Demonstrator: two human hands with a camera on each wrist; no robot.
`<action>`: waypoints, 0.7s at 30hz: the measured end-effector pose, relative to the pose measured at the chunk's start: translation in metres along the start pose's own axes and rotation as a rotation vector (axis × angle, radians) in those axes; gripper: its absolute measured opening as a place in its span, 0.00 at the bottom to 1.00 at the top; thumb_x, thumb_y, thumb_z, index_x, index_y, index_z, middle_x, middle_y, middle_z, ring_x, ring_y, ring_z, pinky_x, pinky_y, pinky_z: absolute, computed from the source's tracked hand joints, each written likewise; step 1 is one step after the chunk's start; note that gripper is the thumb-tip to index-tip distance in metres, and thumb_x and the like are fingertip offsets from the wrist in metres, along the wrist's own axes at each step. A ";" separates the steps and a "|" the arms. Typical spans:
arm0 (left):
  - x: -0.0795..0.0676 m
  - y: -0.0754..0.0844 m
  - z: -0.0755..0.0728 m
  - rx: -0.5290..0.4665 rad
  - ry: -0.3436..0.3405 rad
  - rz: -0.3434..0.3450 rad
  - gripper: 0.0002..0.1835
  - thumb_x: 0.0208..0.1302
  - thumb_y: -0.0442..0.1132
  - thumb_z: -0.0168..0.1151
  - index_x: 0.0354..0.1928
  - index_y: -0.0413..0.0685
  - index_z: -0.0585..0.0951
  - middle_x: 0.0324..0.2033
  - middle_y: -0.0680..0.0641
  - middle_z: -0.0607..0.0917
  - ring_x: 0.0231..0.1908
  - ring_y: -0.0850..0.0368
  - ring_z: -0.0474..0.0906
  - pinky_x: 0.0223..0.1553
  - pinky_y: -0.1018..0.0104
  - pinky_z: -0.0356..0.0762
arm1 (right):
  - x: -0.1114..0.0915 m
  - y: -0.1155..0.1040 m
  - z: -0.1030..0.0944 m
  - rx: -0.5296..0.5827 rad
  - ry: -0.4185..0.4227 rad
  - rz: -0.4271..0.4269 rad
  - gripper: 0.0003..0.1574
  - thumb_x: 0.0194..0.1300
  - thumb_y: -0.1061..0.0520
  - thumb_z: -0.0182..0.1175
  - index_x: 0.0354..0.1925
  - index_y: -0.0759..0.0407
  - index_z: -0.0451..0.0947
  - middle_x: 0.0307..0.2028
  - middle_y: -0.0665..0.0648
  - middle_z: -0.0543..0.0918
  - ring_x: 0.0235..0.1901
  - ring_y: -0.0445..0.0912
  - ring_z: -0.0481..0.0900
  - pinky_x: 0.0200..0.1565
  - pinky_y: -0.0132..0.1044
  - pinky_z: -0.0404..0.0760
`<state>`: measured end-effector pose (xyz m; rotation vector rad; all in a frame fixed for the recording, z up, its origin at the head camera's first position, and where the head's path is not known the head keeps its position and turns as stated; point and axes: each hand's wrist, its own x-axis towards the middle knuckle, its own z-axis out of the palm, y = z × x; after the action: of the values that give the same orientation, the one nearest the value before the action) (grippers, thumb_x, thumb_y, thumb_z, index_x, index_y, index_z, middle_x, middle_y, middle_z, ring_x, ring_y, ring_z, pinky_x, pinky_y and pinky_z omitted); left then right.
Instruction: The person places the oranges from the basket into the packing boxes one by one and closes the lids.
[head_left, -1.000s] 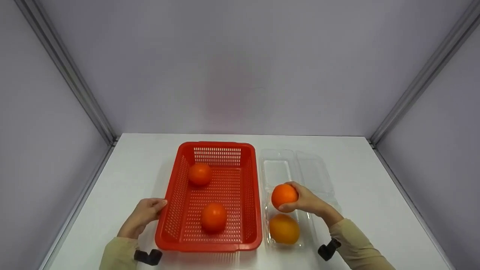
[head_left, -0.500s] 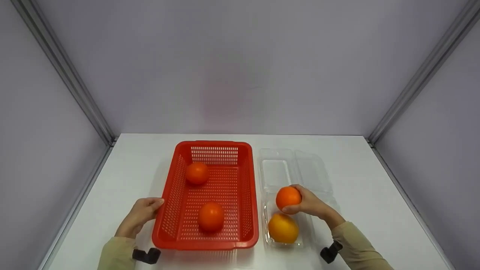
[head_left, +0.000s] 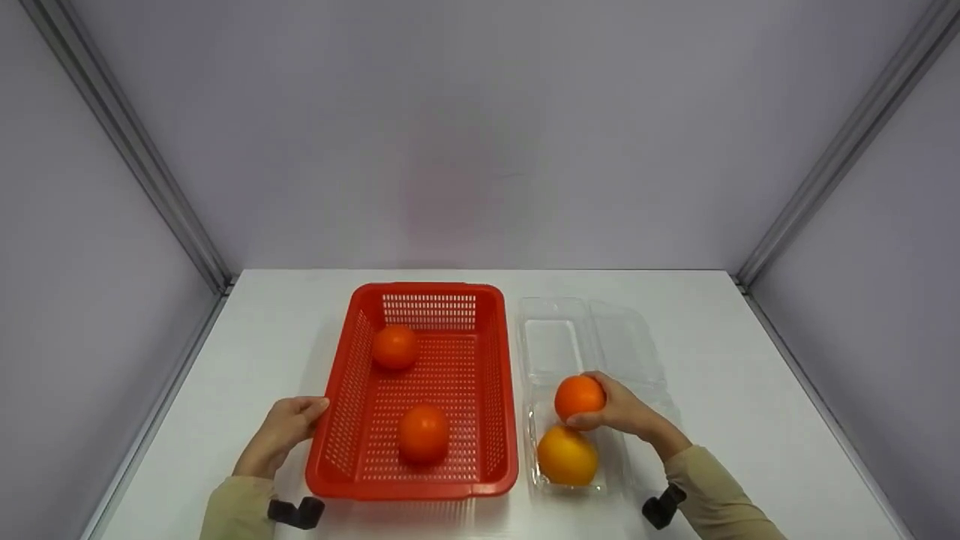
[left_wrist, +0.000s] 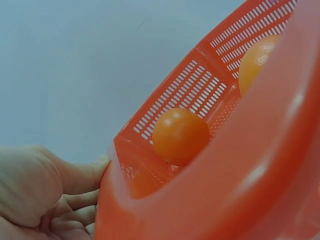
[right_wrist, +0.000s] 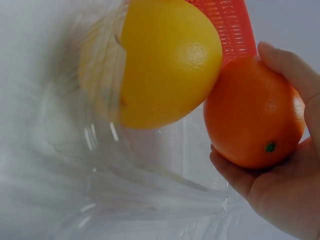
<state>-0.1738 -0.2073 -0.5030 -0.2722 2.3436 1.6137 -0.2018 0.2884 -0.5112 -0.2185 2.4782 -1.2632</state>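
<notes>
My left hand grips the left rim of a red plastic basket, thumb on the rim. Two oranges lie inside: one orange toward the back left, another orange nearer the front. My right hand holds a third orange over a clear plastic clamshell box, fingers and thumb around its sides. In the right wrist view a green stem spot shows on this orange. It appears against a yellow-orange fruit, which sits in the box's front part.
The box's clear lid lies folded open to the right. Its back part adjoins the fruit's part. White table surrounds everything, with grey walls at the back and both sides.
My right hand has moved slightly right and toward the front with its orange, nearer the yellow-orange fruit. The left hand keeps its grip on the basket.
</notes>
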 end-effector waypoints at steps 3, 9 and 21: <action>-0.001 0.000 0.001 0.002 0.006 -0.005 0.24 0.74 0.41 0.48 0.58 0.24 0.71 0.39 0.43 0.86 0.36 0.62 0.83 0.46 0.63 0.83 | -0.001 0.002 0.000 -0.003 0.008 0.001 0.51 0.46 0.44 0.73 0.63 0.62 0.64 0.54 0.63 0.77 0.45 0.49 0.77 0.48 0.41 0.79; -0.001 -0.001 0.001 0.009 0.002 0.011 0.24 0.74 0.41 0.48 0.59 0.23 0.71 0.40 0.42 0.86 0.37 0.63 0.82 0.46 0.63 0.83 | -0.002 0.004 -0.001 0.005 0.013 -0.003 0.52 0.46 0.45 0.74 0.63 0.63 0.63 0.54 0.64 0.77 0.45 0.49 0.78 0.48 0.42 0.79; -0.001 -0.002 0.001 -0.023 -0.002 0.022 0.24 0.74 0.40 0.48 0.59 0.22 0.70 0.36 0.46 0.86 0.34 0.64 0.82 0.42 0.68 0.82 | -0.003 0.009 0.005 -0.031 0.070 -0.018 0.52 0.46 0.47 0.74 0.63 0.64 0.62 0.53 0.65 0.78 0.44 0.50 0.78 0.48 0.45 0.81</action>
<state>-0.1723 -0.2067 -0.5049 -0.2507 2.3359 1.6511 -0.1975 0.2909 -0.5203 -0.2081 2.5619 -1.2606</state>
